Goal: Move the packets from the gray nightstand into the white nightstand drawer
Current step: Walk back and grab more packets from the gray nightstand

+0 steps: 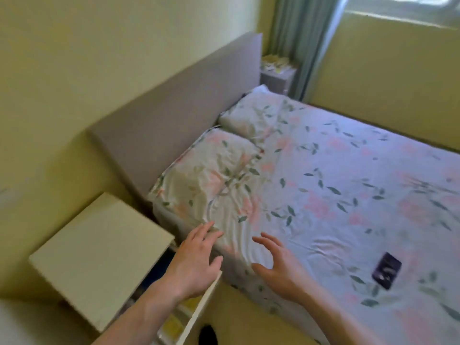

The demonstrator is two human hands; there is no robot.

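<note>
Showing one bedroom corner, blurred throughout. Hands: two, both empty. Left hand, fingers straight and spread, grip open, hangs over the open drawer of the white nightstand. Right hand, fingers loosely curved, grip open, hangs over the bed edge. Drawer: largely hidden under the left forearm; yellow packets show inside, count unclear. Gray nightstand: one, far side of the bed beside the curtain, partly hidden by the headboard; pale packets heaped on its surface, too small to count. Pillows: two, at the headboard. Phone: one, dark, lying on the sheet well apart from the right hand. Bed fills the room between the two nightstands.
</note>
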